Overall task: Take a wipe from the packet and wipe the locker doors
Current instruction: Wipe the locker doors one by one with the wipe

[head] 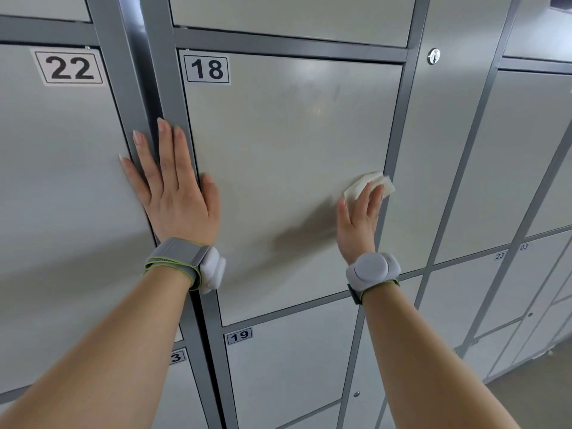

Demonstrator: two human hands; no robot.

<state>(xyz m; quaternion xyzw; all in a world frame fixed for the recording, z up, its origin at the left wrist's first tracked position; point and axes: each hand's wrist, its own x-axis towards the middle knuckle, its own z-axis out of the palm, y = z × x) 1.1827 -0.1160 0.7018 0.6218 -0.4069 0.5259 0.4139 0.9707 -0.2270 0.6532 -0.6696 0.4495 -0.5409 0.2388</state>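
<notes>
White and folded, the wipe (359,184) lay flat against the lower right part of the grey locker door (288,144) numbered 18, pressed there by the straight fingers (373,199) of the right hand (359,224). The left hand (173,193) rested flat, its fingers straight and released, across the dark frame post (139,72) between that door and door 22 (62,181). Each wrist wore a grey band (178,255) with a pale round device.
</notes>
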